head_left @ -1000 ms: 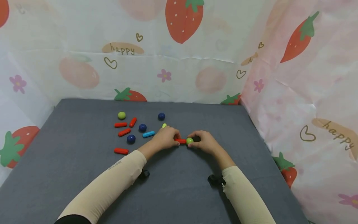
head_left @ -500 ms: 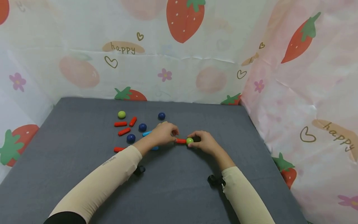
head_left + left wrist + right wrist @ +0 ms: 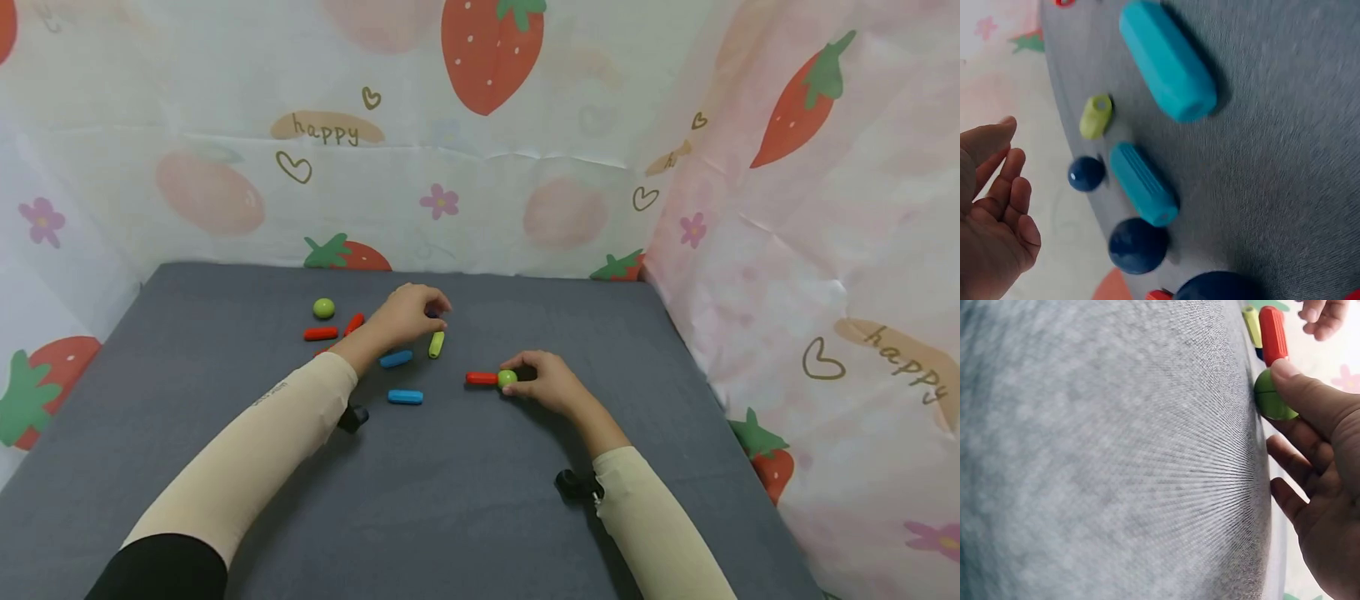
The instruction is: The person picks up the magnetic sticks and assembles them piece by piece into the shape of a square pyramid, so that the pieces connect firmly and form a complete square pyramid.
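The right hand (image 3: 550,382) is pinching a green ball (image 3: 507,378) with its thumb and finger. The other fingers are sticking out loosely and holding nothing. The red stick (image 3: 481,378) is touching the ball on its left side. It is lying flat, with its long way going left to right, so its free end is pointing left, away from the right hand. I can't tell if the stick is pushed into the ball.

The left hand (image 3: 408,315) is hanging to the left of that free end and farther from the person. Its fingers are bending softly and holding nothing.

A yellow stick (image 3: 437,344) is lying just on the near side of the left hand's fingertips. Its long way is going away from the person, leaning a little to the right at the far end. The left hand is nearer to it than the right hand is. A dark blue ball (image 3: 1086,174) is sitting near the yellow stick's far end, mostly hiding behind the left hand in the head view. I can't tell if the hand is touching it.

Farther out, two blue sticks (image 3: 406,397) are lying left of the red stick, well apart from its free end.
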A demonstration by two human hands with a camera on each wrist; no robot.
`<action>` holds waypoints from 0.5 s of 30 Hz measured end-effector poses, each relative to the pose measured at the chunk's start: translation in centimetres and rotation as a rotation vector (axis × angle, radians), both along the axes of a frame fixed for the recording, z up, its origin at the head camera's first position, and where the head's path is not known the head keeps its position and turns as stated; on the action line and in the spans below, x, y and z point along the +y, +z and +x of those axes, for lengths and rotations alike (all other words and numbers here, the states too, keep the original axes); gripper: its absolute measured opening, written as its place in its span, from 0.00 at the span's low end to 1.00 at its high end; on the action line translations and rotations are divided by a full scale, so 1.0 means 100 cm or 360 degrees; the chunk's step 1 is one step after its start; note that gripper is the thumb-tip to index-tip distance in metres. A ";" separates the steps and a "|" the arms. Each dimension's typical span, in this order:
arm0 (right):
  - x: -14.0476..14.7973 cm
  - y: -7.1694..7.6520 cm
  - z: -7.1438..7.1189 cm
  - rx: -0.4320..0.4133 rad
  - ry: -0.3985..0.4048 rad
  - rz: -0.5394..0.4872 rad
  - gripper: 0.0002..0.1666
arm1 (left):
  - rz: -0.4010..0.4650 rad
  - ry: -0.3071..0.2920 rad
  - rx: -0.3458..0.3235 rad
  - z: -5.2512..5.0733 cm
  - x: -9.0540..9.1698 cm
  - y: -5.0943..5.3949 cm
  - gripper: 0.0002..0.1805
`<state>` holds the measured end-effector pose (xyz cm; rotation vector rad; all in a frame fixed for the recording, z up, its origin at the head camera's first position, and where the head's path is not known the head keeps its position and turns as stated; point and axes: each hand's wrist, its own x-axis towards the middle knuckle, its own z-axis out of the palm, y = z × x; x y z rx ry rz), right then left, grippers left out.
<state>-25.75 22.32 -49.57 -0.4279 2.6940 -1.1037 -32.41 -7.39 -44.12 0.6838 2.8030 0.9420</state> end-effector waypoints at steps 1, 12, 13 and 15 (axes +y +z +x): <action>0.000 0.001 0.001 -0.0002 0.0000 -0.0002 0.21 | 0.0003 0.0020 0.0000 -0.004 -0.002 -0.001 0.18; 0.000 0.002 0.002 0.0023 0.0016 -0.0007 0.20 | 0.0037 0.0185 -0.0071 -0.028 -0.014 -0.015 0.24; 0.000 0.002 0.002 0.0022 0.0015 -0.0007 0.20 | 0.0044 0.0197 -0.0087 -0.029 -0.014 -0.016 0.25; 0.001 0.002 0.002 0.0016 0.0016 -0.0009 0.20 | 0.0049 0.0223 -0.0122 -0.033 -0.014 -0.018 0.26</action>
